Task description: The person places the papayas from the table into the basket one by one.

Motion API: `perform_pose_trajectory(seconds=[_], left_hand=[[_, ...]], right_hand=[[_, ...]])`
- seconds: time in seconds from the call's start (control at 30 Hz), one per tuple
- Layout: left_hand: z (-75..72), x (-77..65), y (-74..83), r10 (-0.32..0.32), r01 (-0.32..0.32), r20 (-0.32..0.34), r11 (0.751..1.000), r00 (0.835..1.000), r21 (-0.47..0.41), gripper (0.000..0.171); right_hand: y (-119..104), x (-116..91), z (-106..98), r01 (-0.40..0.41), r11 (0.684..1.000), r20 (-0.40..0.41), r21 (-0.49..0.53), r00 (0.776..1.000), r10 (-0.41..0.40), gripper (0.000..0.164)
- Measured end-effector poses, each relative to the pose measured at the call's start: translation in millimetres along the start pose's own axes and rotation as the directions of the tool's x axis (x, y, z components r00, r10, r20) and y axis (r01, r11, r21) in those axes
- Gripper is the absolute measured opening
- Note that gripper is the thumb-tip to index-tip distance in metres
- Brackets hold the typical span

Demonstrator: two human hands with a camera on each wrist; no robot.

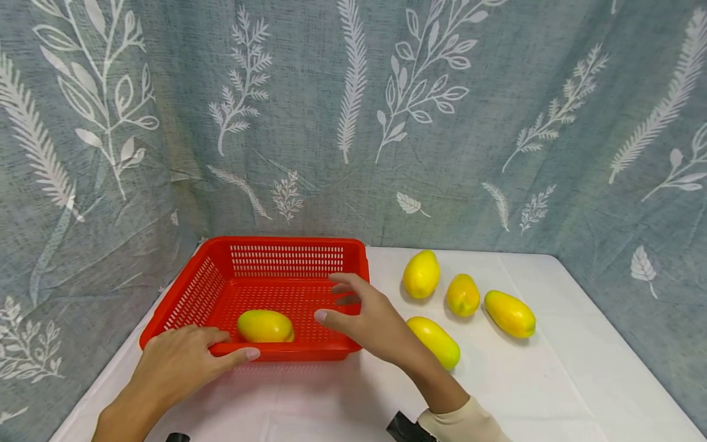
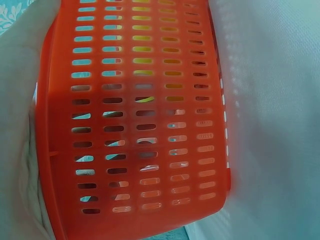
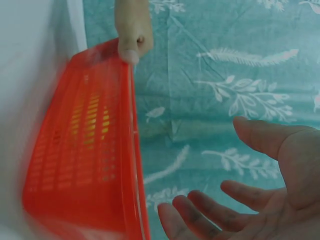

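A red plastic basket (image 1: 309,352) with slotted walls stands at the left of the table, one yellow mango-like fruit (image 1: 265,326) lying inside near its front wall. My left hand (image 1: 179,359) grips the front left rim, thumb outside along the front; the left wrist view shows the slotted wall (image 2: 65,150) close up. Over the basket's right side hangs my right hand (image 1: 375,319), its thumb and fingers spread apart with nothing between them. In the right wrist view that hand (image 3: 300,172) is palm-side visible, fingers loosely bent, apart from the rim.
Several more yellow fruits lie on the white-covered table (image 1: 574,368) right of the basket: one at the back (image 1: 421,274), a smaller one (image 1: 463,295), one at the right (image 1: 510,314), and one partly behind my right forearm (image 1: 436,341). A leaf-patterned curtain (image 1: 353,184) encloses the table.
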State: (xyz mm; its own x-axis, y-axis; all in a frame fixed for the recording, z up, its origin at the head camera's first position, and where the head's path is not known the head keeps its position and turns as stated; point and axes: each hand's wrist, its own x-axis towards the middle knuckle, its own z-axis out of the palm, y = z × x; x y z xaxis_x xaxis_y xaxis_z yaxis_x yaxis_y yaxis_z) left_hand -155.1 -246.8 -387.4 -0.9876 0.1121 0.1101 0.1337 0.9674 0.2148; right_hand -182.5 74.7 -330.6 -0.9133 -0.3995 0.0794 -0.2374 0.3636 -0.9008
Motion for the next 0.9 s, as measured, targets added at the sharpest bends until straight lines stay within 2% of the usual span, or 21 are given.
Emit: perform_pose_trajectory(seconds=[0.5,0.73,0.9], left_hand=[[-2.3,0.5,0.7,-0.010,0.010,0.031,1.000,0.999,0.007,0.081],[-2.9,1.0,1.5,-0.011,0.011,0.037,1.000,0.999,0.005,0.080],[-3.1,1.3,2.3,-0.008,0.008,0.030,1.000,1.000,0.004,0.080]], right_hand=[[25.6,-22.8,-33.5,-0.043,0.998,-0.084,0.038,0.995,0.046,0.064],[36.9,-34.9,-47.7,-0.086,0.996,-0.129,-0.027,0.988,0.082,0.062],[45.8,-43.5,-58.9,-0.103,0.994,-0.137,-0.037,0.986,0.097,0.064]])
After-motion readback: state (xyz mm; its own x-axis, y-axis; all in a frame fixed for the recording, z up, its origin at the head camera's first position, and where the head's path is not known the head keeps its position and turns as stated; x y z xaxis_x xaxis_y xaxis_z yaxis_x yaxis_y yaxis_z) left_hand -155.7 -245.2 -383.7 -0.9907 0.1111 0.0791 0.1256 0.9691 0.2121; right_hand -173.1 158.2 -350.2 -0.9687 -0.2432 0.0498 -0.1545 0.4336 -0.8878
